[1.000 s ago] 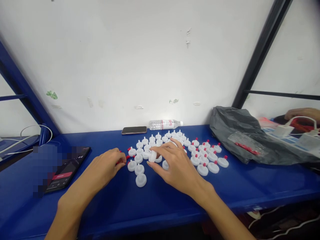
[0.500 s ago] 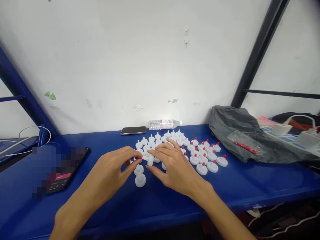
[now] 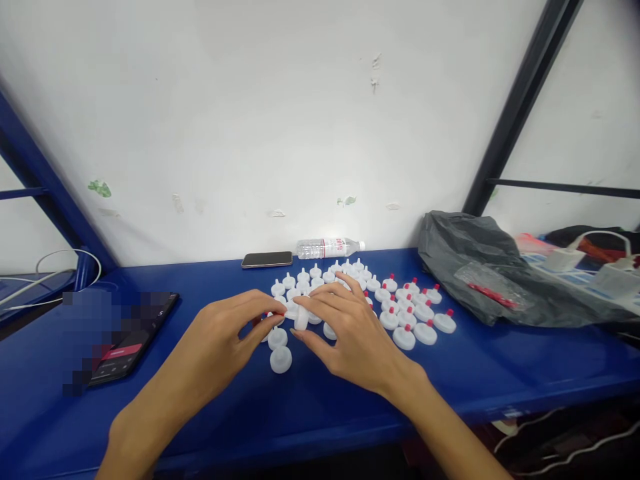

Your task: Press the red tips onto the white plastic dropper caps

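My right hand (image 3: 345,327) pinches a white nozzle cap (image 3: 301,319) on its side, the nozzle pointing left. Thumb and forefinger of my left hand (image 3: 235,327) are closed on a small red tip cap (image 3: 283,315), mostly hidden by the fingertips, at the nozzle's end. Several bare white nozzle caps (image 3: 303,275) stand upright behind my hands. To the right is a group of white caps with red tips (image 3: 425,332). Two white caps, one of them this nearer one (image 3: 281,360), lie in front of my left fingers.
A clear plastic bottle (image 3: 325,249) lies by the wall beside a phone (image 3: 267,260). Another phone (image 3: 135,343), partly blurred, is at left. At right, a grey plastic bag (image 3: 460,267) bears a clear packet of red pieces (image 3: 493,293), near a power strip with white chargers (image 3: 565,259).
My left fingers have moved slightly right, bringing the red tip cap up to the nozzle. My right hand holds the white cap in nearly the same place.
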`<state>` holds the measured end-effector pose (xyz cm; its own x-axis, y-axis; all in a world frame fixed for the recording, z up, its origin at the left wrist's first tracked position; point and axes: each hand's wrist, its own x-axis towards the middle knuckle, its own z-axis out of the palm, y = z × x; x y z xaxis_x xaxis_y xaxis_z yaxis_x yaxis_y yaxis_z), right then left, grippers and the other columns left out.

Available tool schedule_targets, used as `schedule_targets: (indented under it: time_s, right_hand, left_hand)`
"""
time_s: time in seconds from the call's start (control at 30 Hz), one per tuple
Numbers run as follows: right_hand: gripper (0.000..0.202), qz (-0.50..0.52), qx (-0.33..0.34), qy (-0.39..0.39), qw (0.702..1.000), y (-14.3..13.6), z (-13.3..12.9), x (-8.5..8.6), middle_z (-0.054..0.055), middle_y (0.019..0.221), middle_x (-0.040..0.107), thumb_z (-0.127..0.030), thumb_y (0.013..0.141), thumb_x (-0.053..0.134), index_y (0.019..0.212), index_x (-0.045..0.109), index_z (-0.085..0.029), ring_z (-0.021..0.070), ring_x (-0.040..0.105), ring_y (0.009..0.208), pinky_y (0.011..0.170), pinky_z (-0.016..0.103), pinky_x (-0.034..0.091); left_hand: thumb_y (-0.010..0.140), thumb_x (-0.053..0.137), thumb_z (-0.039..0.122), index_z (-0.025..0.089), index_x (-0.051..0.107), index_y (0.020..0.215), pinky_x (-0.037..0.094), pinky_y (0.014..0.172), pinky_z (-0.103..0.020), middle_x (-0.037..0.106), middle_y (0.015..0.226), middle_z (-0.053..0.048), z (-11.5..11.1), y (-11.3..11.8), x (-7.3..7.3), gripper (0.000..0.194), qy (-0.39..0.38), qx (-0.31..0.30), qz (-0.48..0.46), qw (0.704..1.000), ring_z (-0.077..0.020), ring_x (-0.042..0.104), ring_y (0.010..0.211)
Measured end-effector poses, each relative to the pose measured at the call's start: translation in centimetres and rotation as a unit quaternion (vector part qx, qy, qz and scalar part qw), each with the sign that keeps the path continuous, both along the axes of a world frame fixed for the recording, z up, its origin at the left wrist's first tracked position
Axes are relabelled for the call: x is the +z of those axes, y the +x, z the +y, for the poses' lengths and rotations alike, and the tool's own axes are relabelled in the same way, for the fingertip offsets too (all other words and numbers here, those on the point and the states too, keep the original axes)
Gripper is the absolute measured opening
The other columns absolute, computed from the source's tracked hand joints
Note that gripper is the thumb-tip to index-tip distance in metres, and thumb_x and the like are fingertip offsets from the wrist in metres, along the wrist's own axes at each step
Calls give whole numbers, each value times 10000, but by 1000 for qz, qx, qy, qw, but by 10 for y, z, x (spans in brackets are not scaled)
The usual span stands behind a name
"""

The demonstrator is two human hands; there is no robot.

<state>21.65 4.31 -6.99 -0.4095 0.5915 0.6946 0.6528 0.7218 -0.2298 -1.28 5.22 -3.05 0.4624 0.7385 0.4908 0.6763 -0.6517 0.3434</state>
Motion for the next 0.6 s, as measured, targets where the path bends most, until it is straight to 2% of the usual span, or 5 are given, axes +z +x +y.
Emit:
schedule_targets:
  time_s: [0.1,0.2,0.37,0.6]
  right_hand:
    - [350,14,13,-3,1000,1,-1,2,68,1179,778,-300,991,709,1329,664,-218,242,667,1158,1277,610,231]
    - [340,20,19,-6,1000,2,-2,4,68,1188,776,-296,1005,685,1334,652,-217,244,666,1166,1286,609,210]
    - [305,11,25,5,1000,2,-3,3,72,1180,772,-300,1017,658,1306,647,-203,246,662,1165,1285,614,206]
    - [278,2,40,48,998,3,-1,2,73,1138,778,-320,1030,636,1271,644,-182,239,677,1124,1267,594,262]
  left_hand:
    - [1017,575,468,276,778,1075,552,752,-267,814,1014,-9,1,1,1,285,-30,-5,-24,999,-168,702,751]
    - [1037,534,486,279,757,1088,528,748,-262,808,1037,-4,1,2,2,308,-71,-16,-21,997,-177,710,818]
    - [1111,300,450,243,625,866,438,677,-289,674,754,22,-5,8,0,456,-97,-17,30,995,-162,600,676]
    - [1117,261,474,246,523,793,400,666,-306,603,714,31,-13,14,-2,475,-147,-18,-2,989,-158,547,634]
